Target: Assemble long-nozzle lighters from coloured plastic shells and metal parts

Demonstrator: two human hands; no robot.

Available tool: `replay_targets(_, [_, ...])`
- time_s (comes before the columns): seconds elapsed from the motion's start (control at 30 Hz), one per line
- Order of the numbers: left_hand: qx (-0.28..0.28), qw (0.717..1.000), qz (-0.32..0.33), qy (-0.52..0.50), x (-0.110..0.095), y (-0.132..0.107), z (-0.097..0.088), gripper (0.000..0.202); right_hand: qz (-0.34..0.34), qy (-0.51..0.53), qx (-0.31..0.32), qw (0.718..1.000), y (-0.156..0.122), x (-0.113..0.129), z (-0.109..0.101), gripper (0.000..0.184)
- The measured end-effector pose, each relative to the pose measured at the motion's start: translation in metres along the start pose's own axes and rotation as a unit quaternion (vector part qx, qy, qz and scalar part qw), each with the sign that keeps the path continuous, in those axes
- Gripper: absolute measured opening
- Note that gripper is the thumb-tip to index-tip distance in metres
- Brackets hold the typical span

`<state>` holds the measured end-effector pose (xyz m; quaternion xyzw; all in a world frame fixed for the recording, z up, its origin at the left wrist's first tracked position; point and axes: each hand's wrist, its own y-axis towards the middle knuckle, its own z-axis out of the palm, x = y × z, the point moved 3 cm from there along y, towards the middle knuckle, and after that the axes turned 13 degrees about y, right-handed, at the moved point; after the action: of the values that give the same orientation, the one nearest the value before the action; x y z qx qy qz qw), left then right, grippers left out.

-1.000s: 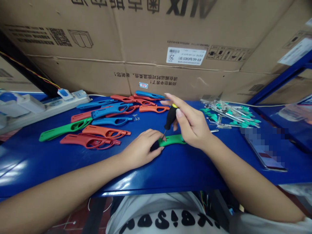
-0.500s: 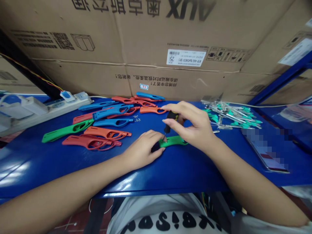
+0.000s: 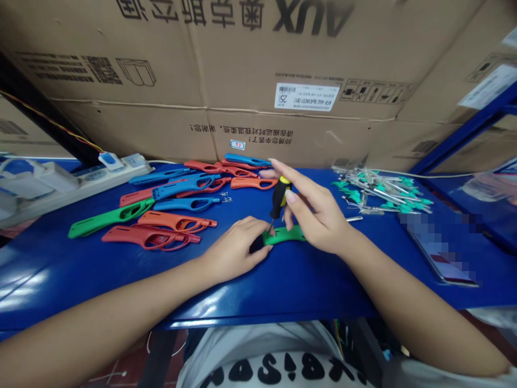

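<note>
A green plastic lighter shell lies flat on the blue table in front of me. My left hand presses down on its left end, fingers curled over it. My right hand pinches a small screwdriver with a black and yellow handle. The screwdriver stands nearly upright, its tip on the shell beside my left fingers.
Several red, orange, blue and green lighter shells are spread at the left. A few tiny screws lie among them. A heap of green-tipped metal parts sits at the right, a phone nearer me. A white power strip and cardboard boxes stand behind.
My right hand's fingers have shifted round the screwdriver handle, from spread to bunched and back to spread. The left hand and the green shell have stayed in place.
</note>
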<state>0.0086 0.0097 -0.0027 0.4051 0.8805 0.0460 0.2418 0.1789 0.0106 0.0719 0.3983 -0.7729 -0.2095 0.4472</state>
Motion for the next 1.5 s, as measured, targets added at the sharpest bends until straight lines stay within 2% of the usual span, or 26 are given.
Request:
replay_targets(0.07, [0.0, 1.0, 0.001, 0.002, 0.0, 0.0, 0.0, 0.015, 0.014, 0.021, 0.008, 1.0, 0.0, 0.0, -0.001, 0.041])
replay_targets(0.2, [-0.005, 1.0, 0.006, 0.001, 0.0, 0.0, -0.001, 0.015, -0.033, -0.071, -0.006, 0.997, 0.001, 0.006, -0.005, 0.033])
replay_targets(0.37, [-0.004, 1.0, 0.008, 0.009, 0.0, 0.0, 0.0, 0.016, 0.013, 0.035, 0.013, 0.999, 0.004, 0.006, -0.006, 0.033])
replay_targets(0.43, [-0.006, 1.0, 0.007, 0.012, 0.0, 0.0, 0.0, 0.015, -0.002, 0.017, -0.006, 1.0, 0.004, 0.007, -0.008, 0.026])
replay_targets(0.5, [-0.007, 1.0, 0.008, 0.012, 0.0, 0.0, 0.0, 0.014, -0.021, -0.015, -0.012, 1.0, 0.003, 0.009, -0.009, 0.027])
replay_targets(0.6, [-0.004, 1.0, 0.011, 0.015, 0.001, 0.0, 0.0, 0.014, 0.011, 0.039, 0.048, 0.998, 0.002, 0.01, -0.007, 0.037])
replay_targets(0.67, [-0.004, 1.0, 0.011, 0.019, 0.001, 0.0, 0.0, 0.013, 0.024, 0.073, 0.063, 0.995, 0.001, 0.01, -0.006, 0.036])
replay_targets(0.83, [-0.004, 1.0, 0.01, 0.017, 0.001, 0.0, 0.0, 0.015, -0.072, -0.076, -0.026, 0.994, 0.001, 0.011, -0.007, 0.018])
replay_targets(0.9, [-0.003, 1.0, 0.009, 0.012, 0.001, 0.0, 0.0, 0.016, -0.05, -0.059, -0.016, 0.997, 0.001, 0.008, -0.006, 0.024])
replay_targets(0.97, [-0.002, 1.0, 0.007, 0.009, 0.001, 0.0, 0.0, 0.017, 0.002, 0.007, 0.011, 1.0, 0.001, 0.003, -0.004, 0.035])
replay_targets(1.03, [-0.001, 1.0, 0.007, 0.01, 0.001, 0.0, 0.0, 0.017, 0.027, 0.046, 0.022, 0.998, 0.002, 0.001, -0.004, 0.035])
replay_targets(1.1, [-0.002, 1.0, 0.007, 0.012, 0.001, 0.0, 0.0, 0.016, 0.0, 0.013, -0.002, 1.0, 0.002, 0.002, -0.005, 0.028])
replay_targets(1.2, [-0.003, 1.0, 0.008, 0.014, 0.0, 0.0, 0.0, 0.016, -0.047, -0.073, -0.03, 0.996, 0.002, 0.006, -0.008, 0.028])
replay_targets(1.37, [0.001, 1.0, 0.005, 0.015, 0.0, 0.001, -0.001, 0.016, 0.041, 0.038, 0.019, 0.998, 0.002, 0.002, -0.009, 0.036])
replay_targets(1.5, [-0.003, 1.0, 0.006, 0.014, 0.0, 0.001, -0.001, 0.015, -0.018, -0.031, -0.014, 0.999, 0.002, 0.004, -0.011, 0.03])
